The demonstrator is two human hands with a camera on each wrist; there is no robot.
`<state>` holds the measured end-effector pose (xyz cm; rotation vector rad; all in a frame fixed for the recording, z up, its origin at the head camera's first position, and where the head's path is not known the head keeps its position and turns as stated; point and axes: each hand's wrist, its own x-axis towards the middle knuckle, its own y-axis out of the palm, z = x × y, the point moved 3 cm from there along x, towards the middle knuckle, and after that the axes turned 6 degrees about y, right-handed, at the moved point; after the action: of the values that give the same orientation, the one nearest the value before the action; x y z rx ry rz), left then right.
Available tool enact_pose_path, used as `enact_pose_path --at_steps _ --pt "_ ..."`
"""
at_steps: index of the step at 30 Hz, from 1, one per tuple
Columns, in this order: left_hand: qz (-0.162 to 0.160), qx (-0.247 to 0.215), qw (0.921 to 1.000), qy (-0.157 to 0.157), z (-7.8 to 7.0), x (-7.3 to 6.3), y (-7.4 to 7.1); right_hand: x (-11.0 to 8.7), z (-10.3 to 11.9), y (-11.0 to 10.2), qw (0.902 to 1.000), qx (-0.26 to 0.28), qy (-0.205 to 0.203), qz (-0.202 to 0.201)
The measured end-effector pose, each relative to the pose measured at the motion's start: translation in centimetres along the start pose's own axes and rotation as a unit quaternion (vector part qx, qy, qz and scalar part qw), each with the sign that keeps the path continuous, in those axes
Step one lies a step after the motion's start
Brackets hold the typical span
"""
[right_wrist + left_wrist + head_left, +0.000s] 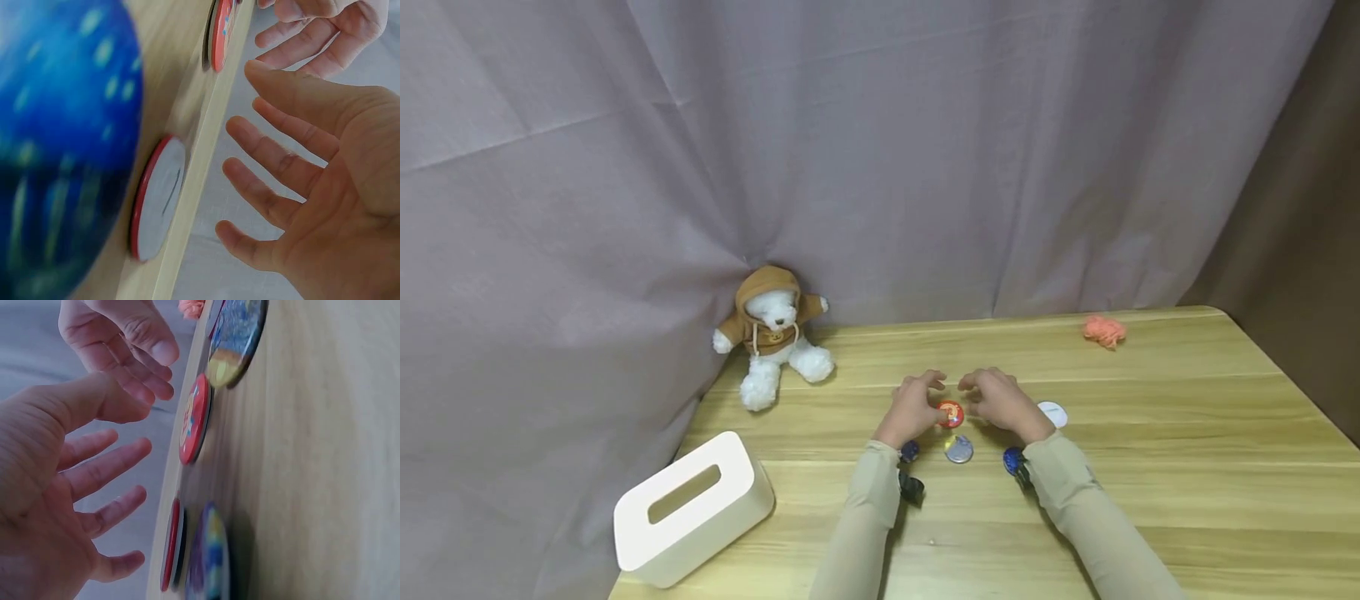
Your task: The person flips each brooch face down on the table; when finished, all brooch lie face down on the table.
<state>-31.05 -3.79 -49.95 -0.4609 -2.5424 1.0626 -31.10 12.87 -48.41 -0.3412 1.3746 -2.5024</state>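
My left hand (913,407) and right hand (1000,402) hover over the table, fingers spread and loosely bent, holding nothing. Between them lies a red round badge (951,414) with a yellowish design. Closer to me sits a grey-and-yellow round badge (958,449). A dark round badge (910,451) is partly covered by the left wrist, and a blue one (1012,460) lies by the right wrist. Beyond the right wrist is a white-faced round badge (1054,413); its red edge and thin dark line show in the right wrist view (157,199). The left wrist view adds a multicoloured badge (209,556).
A white tissue box (692,508) stands at the table's left front. Behind it a white teddy bear (775,333) in a brown hoodie leans against the grey curtain (887,167). An orange-pink bundle (1104,331) lies near the wooden table's (1187,500) back edge.
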Motion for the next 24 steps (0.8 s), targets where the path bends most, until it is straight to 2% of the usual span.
enact_pose_path --at_steps 7,11,17,24 --pt "0.009 0.022 0.9997 0.004 0.5 -0.6 -0.6 0.6 1.1 0.8 0.9996 -0.004 -0.014 0.022" --pt "0.023 0.036 0.9991 0.006 0.6 -0.5 -0.4 0.8 1.2 1.2 0.9990 -0.016 -0.027 0.031" --pt "0.040 0.069 0.9965 0.024 0.7 -0.3 0.0 0.9 1.3 1.2 0.9985 -0.021 -0.045 0.023" --pt "0.043 0.100 0.9940 0.008 0.7 -0.4 0.1 1.0 1.8 1.5 0.9977 -0.031 -0.054 0.029"
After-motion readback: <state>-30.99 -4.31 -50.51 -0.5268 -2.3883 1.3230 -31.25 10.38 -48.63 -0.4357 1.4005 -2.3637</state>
